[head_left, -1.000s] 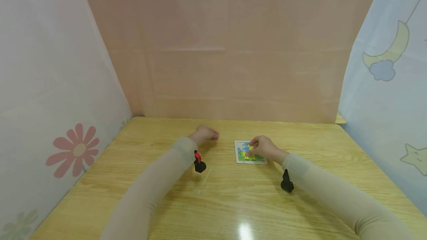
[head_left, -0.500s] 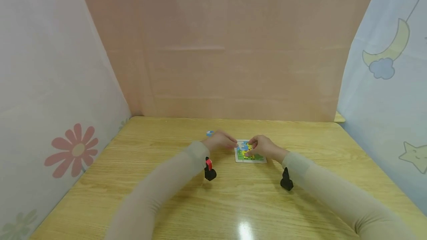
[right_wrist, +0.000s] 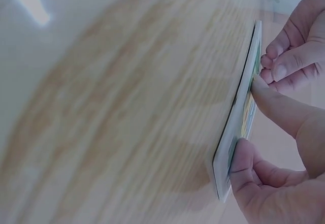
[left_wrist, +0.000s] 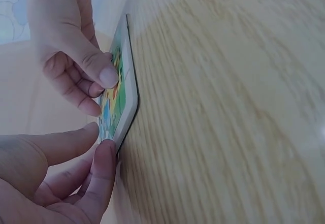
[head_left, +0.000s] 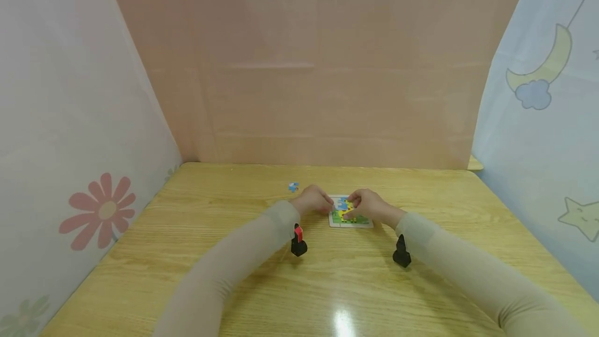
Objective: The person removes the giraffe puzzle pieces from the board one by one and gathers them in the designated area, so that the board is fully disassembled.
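A small square jigsaw puzzle [head_left: 351, 224] with a white border lies flat on the table, with a yellow giraffe, blue sky and green ground. At its left edge my left hand [head_left: 313, 200] has thumb and forefinger drawn together on the border; whether a loose piece is between them is hidden. My right hand [head_left: 372, 205] reaches in from the right, with thumb and forefinger set apart on the picture. In the right wrist view the right thumb [right_wrist: 242, 155] presses near the board's corner. A blue and white jigsaw piece [head_left: 293, 186] lies behind the left hand.
The wood-grain table [head_left: 262, 306] carries the puzzle. A tan sheet [head_left: 318, 66] hangs behind it, with printed cloths [head_left: 84, 92] along the sides. Black wrist mounts [head_left: 401, 254] stick out below both cuffs.
My left hand has moved right from over the loose jigsaw piece to the puzzle's left edge, uncovering that piece. The right hand has stayed on the puzzle.
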{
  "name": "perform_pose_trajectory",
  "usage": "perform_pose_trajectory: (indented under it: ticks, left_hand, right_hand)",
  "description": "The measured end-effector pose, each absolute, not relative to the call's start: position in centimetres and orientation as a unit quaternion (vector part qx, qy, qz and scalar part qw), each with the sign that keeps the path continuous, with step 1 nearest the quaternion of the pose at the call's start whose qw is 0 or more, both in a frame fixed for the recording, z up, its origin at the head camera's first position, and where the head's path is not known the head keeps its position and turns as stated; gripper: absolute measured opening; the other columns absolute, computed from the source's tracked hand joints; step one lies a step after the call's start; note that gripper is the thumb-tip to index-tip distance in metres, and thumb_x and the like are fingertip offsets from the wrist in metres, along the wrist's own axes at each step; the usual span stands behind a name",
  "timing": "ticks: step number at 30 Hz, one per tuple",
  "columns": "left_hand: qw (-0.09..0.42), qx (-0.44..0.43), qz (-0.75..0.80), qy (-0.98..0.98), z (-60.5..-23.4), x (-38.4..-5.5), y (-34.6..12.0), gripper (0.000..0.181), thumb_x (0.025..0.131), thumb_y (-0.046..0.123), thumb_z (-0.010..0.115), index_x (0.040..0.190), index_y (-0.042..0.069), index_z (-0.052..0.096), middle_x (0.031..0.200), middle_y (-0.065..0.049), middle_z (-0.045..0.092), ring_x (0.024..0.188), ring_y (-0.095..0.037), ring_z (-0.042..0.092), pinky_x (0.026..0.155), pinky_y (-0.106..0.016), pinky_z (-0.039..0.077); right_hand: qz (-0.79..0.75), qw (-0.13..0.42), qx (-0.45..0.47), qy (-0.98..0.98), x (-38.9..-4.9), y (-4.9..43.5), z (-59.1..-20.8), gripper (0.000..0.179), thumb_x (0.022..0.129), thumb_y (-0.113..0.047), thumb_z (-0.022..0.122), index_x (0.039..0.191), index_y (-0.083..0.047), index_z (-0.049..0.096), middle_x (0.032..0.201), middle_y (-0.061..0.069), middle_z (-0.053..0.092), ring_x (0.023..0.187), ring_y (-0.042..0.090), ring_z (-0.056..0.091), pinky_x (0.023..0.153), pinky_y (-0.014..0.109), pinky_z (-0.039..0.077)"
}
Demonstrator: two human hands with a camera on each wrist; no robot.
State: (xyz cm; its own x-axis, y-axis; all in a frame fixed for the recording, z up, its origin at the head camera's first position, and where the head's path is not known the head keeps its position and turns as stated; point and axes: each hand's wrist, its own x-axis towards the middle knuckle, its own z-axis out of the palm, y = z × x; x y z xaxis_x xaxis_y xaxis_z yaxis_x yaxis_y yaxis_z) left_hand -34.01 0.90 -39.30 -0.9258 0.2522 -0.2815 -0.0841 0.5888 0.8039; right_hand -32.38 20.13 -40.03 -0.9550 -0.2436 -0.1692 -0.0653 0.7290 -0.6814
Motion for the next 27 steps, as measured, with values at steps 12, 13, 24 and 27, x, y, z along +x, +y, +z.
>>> perform_pose_trajectory:
  ticks: [12, 13, 24, 27]
  left_hand:
    - [0.147, 0.053, 0.429, 0.89, -39.54, -34.08, 1.88, 0.007, 0.081, 0.008, 0.077, 0.085, 0.006, 0.072, 0.081, -0.002, 0.067, 0.067, -0.011, 0.057, 0.063, -0.02, 0.049]
    - [0.146, 0.054, 0.431, 0.889, -39.51, -34.08, 1.89, 0.007, 0.081, 0.007, 0.077, 0.086, 0.005, 0.072, 0.081, -0.002, 0.067, 0.066, -0.011, 0.057, 0.062, -0.02, 0.05]
    - [0.133, 0.077, 0.442, 0.883, -39.84, -34.03, 1.66, 0.005, 0.082, 0.007, 0.076, 0.086, 0.007, 0.073, 0.091, -0.002, 0.067, 0.077, -0.014, 0.058, 0.068, -0.023, 0.05]
    - [0.132, 0.083, 0.447, 0.881, -40.07, -34.12, 1.61, 0.006, 0.083, 0.006, 0.075, 0.088, 0.008, 0.074, 0.092, -0.002, 0.068, 0.076, -0.014, 0.058, 0.067, -0.022, 0.049]
  right_hand:
    - [-0.358, 0.122, -0.088, 0.921, -32.31, 20.07, -39.94, 0.058, 0.077, -0.022, 0.083, 0.122, 0.003, 0.056, 0.103, 0.012, 0.056, 0.091, 0.023, 0.05, 0.077, 0.032, 0.047]
    - [-0.359, 0.121, -0.089, 0.921, -32.29, 20.07, -39.87, 0.058, 0.077, -0.022, 0.083, 0.122, 0.003, 0.056, 0.103, 0.012, 0.056, 0.091, 0.023, 0.05, 0.077, 0.032, 0.047]
    - [-0.369, 0.13, -0.089, 0.916, -32.35, 20.16, -39.96, 0.059, 0.077, -0.023, 0.084, 0.122, 0.003, 0.056, 0.104, 0.013, 0.055, 0.09, 0.022, 0.05, 0.077, 0.032, 0.048]
    - [-0.371, 0.132, -0.088, 0.915, -32.33, 20.15, -39.92, 0.059, 0.076, -0.023, 0.084, 0.122, 0.003, 0.056, 0.104, 0.012, 0.055, 0.09, 0.022, 0.05, 0.077, 0.031, 0.048]
